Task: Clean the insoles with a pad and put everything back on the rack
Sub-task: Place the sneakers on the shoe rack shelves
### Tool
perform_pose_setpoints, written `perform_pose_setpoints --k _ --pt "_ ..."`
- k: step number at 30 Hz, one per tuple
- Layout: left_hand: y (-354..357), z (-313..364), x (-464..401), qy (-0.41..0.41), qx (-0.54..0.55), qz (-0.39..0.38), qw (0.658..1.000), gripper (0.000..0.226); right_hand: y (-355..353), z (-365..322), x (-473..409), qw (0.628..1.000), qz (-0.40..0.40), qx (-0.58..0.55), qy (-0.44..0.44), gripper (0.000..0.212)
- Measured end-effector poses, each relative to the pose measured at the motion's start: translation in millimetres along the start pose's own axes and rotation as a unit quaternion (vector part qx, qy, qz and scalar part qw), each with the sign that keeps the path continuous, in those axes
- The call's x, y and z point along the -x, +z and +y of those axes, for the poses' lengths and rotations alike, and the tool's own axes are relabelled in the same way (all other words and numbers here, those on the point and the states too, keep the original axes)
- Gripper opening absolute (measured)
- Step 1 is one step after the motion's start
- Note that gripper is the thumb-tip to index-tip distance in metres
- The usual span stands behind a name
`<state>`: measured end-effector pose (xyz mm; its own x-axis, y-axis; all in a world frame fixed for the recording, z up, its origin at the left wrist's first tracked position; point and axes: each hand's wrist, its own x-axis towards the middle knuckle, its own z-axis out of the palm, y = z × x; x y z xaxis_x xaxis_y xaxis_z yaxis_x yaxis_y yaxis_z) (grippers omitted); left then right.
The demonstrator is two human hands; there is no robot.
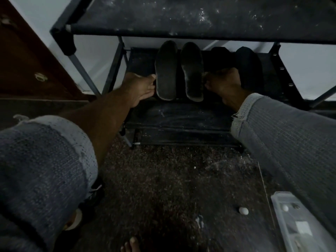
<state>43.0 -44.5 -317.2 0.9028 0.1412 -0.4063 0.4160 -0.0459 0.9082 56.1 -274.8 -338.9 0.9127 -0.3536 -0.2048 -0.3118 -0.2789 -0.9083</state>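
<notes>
Dimly lit, the black shoe rack (181,115) fills the top of the view, and two dark insoles (166,70) lie side by side, toes pointing to 12 o'clock, on its middle shelf. At 9 o'clock of the pair, the left hand (141,88) touches the left insole's edge with loosely bent fingers, grasping nothing. At 3 o'clock of the pair, the right hand (223,84) rests beside the right insole (192,70), fingers curled downward; whether they grip anything I cannot tell. Further towards 3 o'clock, two dark shoes (249,68) sit on the same shelf. Down at 5 o'clock, a clear plastic box (298,224) lies on the speckled floor (163,188), with a small white pad (243,210) just beside it. No brand, label or writing can be read.
</notes>
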Motion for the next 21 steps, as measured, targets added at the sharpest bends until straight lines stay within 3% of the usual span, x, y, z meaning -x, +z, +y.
perform_pose_setpoints --k 2,7,14,21 --pt "-9.7 -1.1 13.7 -0.002 -0.004 -0.006 1.0 0.044 -4.5 -6.7 11.1 1.0 0.017 0.008 -0.016 0.026" --pt "-38.8 -10.0 67.8 -0.006 -0.023 0.009 1.0 0.014 -14.7 -13.6 51.1 1.0 0.019 -0.01 0.02 0.03" --pt "-95.2 -23.7 168.7 -0.028 -0.006 0.052 0.998 0.004 -19.4 -41.0 158.9 0.996 -0.05 -0.058 0.055 0.02" --pt "-165.6 -15.8 263.2 -0.019 -0.021 0.091 0.995 0.012 -18.6 -71.5 248.0 0.993 -0.11 -0.036 0.027 0.017"
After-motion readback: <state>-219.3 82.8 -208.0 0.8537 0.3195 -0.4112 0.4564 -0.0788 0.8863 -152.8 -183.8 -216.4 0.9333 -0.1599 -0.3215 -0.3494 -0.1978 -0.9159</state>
